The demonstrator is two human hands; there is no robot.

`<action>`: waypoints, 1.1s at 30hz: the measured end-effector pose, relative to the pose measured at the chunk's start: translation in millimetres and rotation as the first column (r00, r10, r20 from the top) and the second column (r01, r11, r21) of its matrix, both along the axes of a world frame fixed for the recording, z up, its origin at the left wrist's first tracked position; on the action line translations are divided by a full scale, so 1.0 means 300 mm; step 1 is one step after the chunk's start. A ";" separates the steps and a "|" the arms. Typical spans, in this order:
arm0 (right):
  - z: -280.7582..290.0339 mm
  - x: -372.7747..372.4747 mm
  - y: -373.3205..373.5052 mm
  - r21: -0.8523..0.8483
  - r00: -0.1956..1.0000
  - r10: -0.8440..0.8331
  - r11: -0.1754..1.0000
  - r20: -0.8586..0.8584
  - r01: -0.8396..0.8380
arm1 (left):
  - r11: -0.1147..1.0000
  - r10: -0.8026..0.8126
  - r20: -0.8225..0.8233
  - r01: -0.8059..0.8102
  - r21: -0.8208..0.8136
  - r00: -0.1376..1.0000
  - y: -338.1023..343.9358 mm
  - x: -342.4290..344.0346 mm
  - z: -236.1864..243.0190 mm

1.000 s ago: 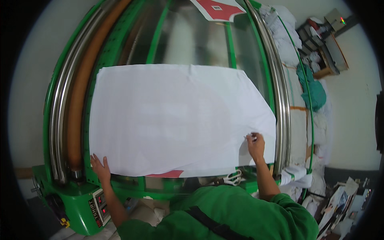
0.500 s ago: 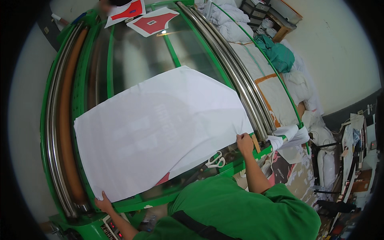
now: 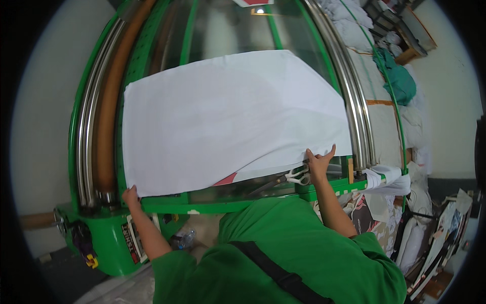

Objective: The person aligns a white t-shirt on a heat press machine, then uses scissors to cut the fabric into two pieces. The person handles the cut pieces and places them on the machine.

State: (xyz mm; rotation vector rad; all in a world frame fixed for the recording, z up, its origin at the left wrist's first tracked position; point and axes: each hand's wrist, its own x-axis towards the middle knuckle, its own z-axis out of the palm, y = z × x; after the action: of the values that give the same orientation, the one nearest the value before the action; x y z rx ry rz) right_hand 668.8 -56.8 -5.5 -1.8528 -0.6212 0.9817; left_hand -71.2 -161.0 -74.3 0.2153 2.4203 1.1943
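A large white fabric piece (image 3: 228, 119) lies over the glass-like top of a green-framed roller machine, with soft wrinkles near its right front edge. At its near left corner, my left hand (image 3: 130, 195) is closed on the cloth. My right hand (image 3: 319, 166) is at the near right edge, thumb and forefinger spread apart against the fabric. Beside that hand lie scissors (image 3: 297, 177) with white handles, blades pointing left. A red patch on a white-bordered panel (image 3: 226, 179) peeks out from under the cloth's front edge; the rest of it is covered.
Metal rollers (image 3: 357, 111) run along the right side, and a brown roller (image 3: 112, 101) along the left. Part of another red and white panel (image 3: 253, 2) shows at the far end. White bundles and a green bag (image 3: 400, 86) stand beyond the right side.
My right hand has loosened its pinch on the cloth edge and spread its fingers. The left hand still holds its corner. My view has shifted, bringing the machine's near left end into sight.
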 end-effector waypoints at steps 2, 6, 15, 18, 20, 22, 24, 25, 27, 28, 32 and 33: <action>0.006 -0.010 -0.006 0.134 0.993 0.107 0.986 -0.043 -0.101 | 1.000 -0.001 0.090 0.001 0.002 0.996 0.001 -0.013 0.019; 0.126 -0.043 0.022 0.136 0.866 -0.221 0.941 -0.449 0.311 | 0.994 0.111 0.194 -0.110 -0.014 0.975 0.007 0.024 0.068; -0.027 0.082 -0.048 -0.036 0.993 0.044 0.998 -0.111 -0.048 | 0.995 0.042 0.266 -0.064 0.075 0.963 -0.024 0.068 0.127; -0.036 0.069 -0.055 -0.026 0.992 0.123 0.992 -0.006 -0.123 | 0.992 0.016 0.250 -0.046 0.115 0.968 -0.036 0.080 0.136; 0.061 0.023 -0.041 -0.117 0.971 0.237 0.966 0.030 -0.232 | 0.995 0.033 0.194 -0.050 0.086 0.980 -0.038 0.101 0.133; 0.087 0.017 -0.032 -0.098 0.952 0.306 0.947 -0.014 -0.306 | 0.996 0.061 0.137 -0.068 0.049 0.989 -0.040 0.111 0.127; 0.069 0.029 -0.016 -0.073 0.911 0.411 0.910 0.037 -0.407 | 0.998 -0.021 0.069 0.018 0.052 0.997 -0.088 0.026 0.055; 0.050 0.046 -0.010 -0.070 0.875 0.468 0.884 0.127 -0.463 | 0.999 -0.045 0.013 0.045 0.003 0.999 -0.074 0.040 0.049; 0.041 0.024 0.001 -0.104 0.822 0.517 0.855 0.237 -0.508 | 0.988 -0.125 -0.081 0.116 -0.104 0.989 -0.039 0.069 0.059; 0.070 -0.003 0.008 -0.140 0.814 0.521 0.853 0.258 -0.502 | 0.974 -0.177 -0.116 0.157 -0.164 0.977 -0.028 0.085 0.071; 0.020 -0.015 0.004 -0.151 0.862 0.454 0.891 0.228 -0.429 | 0.944 -0.257 -0.115 0.224 -0.243 0.959 -0.011 0.075 0.083; -0.028 0.008 -0.003 -0.120 0.893 0.407 0.913 0.190 -0.391 | 0.949 -0.247 -0.133 0.212 -0.234 0.960 -0.005 0.072 0.089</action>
State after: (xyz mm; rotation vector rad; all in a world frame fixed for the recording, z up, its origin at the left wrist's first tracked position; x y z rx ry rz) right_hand 671.3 -57.7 -14.0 -1.9565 -1.1440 1.0888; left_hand -49.7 -162.3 -47.6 0.5295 2.5555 0.8293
